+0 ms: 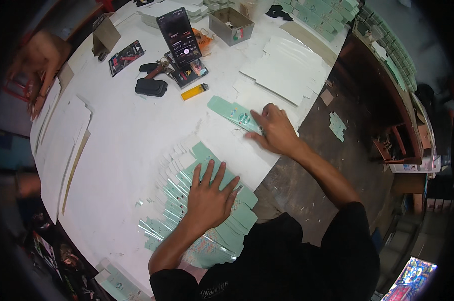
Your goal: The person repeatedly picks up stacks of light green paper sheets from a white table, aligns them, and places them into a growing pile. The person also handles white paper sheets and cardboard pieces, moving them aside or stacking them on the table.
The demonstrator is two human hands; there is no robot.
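My left hand (210, 194) lies flat with spread fingers on a fanned-out spread of thin green printed carton blanks (244, 220), which overlap one another near the table's front edge. Farther off and to the right, my right hand (277, 131) is at the right end of a narrow flattened green carton (231, 111). Its thumb and forefinger are on either side of that end, while the other fingers are curled. The carton's right end is partly hidden under the hand.
Past the carton are a yellow lighter (195, 92), a black pouch (151, 88), a propped phone (179, 37) and a grey metal box (231, 25). White sheets (287, 67) lie at the far right, others (66, 145) at left. Another person's hand (36, 105) rests at the left edge.
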